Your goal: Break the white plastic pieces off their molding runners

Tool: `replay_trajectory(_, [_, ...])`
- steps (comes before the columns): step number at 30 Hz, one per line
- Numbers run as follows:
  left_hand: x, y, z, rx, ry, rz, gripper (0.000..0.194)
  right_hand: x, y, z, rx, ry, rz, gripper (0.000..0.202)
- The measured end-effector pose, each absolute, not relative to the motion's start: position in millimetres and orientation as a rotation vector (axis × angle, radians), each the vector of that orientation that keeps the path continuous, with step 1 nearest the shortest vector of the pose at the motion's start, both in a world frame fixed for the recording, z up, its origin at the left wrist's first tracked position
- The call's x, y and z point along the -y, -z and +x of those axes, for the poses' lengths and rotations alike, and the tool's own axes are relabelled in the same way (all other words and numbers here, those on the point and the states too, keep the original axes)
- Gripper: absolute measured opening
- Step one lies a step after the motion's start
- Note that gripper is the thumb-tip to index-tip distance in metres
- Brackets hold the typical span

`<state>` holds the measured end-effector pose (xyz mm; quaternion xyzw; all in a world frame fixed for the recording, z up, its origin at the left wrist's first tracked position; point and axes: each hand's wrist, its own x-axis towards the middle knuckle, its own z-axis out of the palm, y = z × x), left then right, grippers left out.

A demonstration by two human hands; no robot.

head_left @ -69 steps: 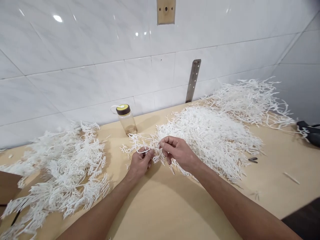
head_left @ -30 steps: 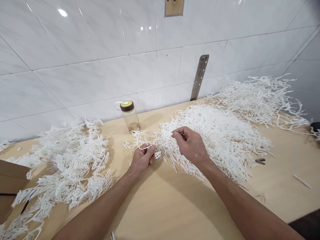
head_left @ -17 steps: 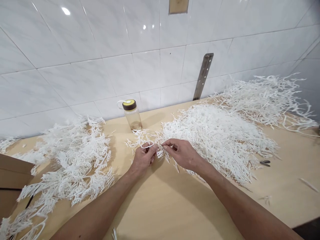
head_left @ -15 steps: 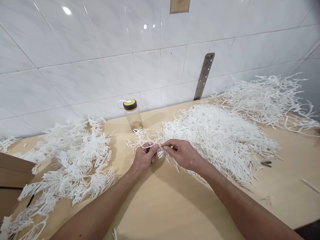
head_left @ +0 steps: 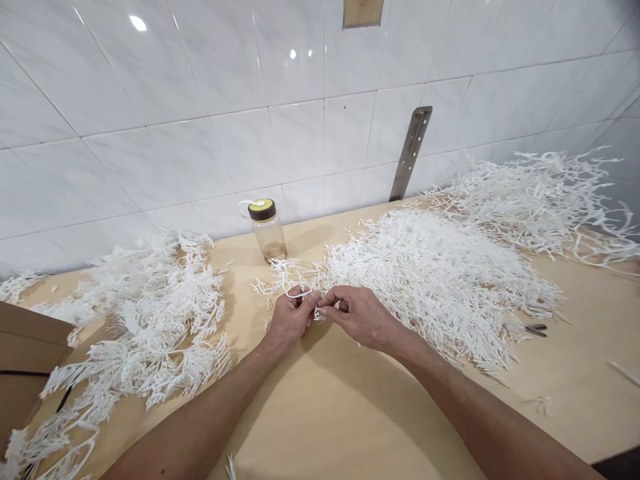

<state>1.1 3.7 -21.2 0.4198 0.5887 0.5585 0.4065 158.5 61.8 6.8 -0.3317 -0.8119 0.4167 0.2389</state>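
My left hand [head_left: 294, 316] is closed, with thumb and index finger pinching a thin white branched plastic stem [head_left: 297, 294]. The stem curves in a loop above its fingers. Close by on the right, my right hand [head_left: 356, 313] is pinched at the stem's small white end [head_left: 318, 313]; its fingertips partly cover what they hold. Behind both hands lies a big heap of white branched pieces [head_left: 420, 267], some reaching to my fingers. Another heap of white feathery sprays [head_left: 155, 320] spreads over the table on the left.
A clear bottle with a yellow-and-brown lid [head_left: 265, 227] stands behind my hands. Longer white strands [head_left: 545, 200] pile up at the back right. A small dark tool [head_left: 536, 329] lies right of the heap. A cardboard box [head_left: 30, 360] is at the left edge. A metal bracket [head_left: 411, 153] leans against the tiled wall.
My right hand has moved slightly left and down, so its fingertips are now closer to my left hand. The left hand keeps its pinch on the stem.
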Motion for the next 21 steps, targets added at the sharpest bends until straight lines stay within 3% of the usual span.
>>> replay_trajectory(21, [-1.6,18.2,0.8,-1.476,-1.303,1.181,0.041,-56.5,1.3,154.3,2.323,-0.933,-0.989,0.012])
